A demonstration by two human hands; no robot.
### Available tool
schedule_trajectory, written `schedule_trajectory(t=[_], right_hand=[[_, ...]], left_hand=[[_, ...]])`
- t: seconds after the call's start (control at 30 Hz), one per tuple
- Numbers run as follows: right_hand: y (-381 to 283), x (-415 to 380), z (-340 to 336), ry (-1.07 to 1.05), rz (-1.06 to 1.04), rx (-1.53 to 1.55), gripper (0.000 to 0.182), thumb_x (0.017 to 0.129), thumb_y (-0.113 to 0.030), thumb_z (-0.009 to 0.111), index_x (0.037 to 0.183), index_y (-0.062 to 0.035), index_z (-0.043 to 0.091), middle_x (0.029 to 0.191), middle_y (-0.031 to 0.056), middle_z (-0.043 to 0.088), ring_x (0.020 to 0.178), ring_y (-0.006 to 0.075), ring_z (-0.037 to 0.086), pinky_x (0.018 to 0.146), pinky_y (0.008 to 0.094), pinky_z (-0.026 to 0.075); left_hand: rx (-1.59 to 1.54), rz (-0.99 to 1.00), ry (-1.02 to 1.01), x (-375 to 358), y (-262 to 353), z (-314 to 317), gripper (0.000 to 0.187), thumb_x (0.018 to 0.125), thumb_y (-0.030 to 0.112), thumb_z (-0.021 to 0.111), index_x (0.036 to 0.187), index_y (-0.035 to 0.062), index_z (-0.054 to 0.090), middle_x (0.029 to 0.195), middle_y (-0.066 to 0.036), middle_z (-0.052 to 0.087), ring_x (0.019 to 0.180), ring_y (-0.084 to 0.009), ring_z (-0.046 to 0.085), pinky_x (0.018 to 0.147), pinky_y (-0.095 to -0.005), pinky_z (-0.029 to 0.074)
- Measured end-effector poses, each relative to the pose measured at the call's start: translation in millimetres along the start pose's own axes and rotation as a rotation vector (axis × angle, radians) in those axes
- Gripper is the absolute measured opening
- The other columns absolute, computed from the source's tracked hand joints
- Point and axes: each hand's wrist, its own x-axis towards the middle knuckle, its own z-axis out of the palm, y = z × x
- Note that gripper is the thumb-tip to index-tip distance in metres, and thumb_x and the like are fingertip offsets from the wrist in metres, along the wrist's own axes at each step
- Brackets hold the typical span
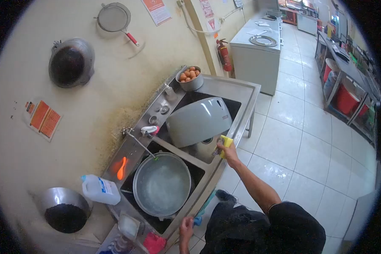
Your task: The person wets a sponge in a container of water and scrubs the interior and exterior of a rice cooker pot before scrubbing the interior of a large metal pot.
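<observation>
My right hand [229,154] is closed on a yellow sponge [225,141] with a dark, mesh-like scourer against it, above the sink's front edge. Just beyond it, a large grey plastic tub [201,120] lies tipped in the right basin. My left hand [186,229] is low by the sink's front rim, its fingers curled against a small blue thing [197,221] whose kind I cannot make out. A big round metal pot [161,184], filled with cloudy water, stands in the left basin under the faucet [140,143].
A pot of eggs [190,78] stands at the sink's far corner. On the back ledge are an orange spoon [121,168] and a white jug [100,190]. A pink cloth [154,243] lies near my left hand. A white chest freezer [255,55] is beyond the sink.
</observation>
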Motion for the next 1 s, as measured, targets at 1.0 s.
schedule_trajectory(t=[1.0], right_hand=[[-76, 297, 97, -0.483, -0.781, -1.056, 0.035, 0.086, -0.013, 0.067, 0.121, -0.0062, 0.063, 0.127, 0.0193, 0.064, 0.118, 0.0393, 0.061, 0.103, 0.0495, 0.048]], left_hand=[[0.285, 0.115, 0.64, 529, 240, 149, 0.066, 0.11, 0.042, 0.031, 0.156, -0.0048, 0.027, 0.163, -0.028, 0.025, 0.15, -0.046, 0.027, 0.119, -0.0596, 0.025]])
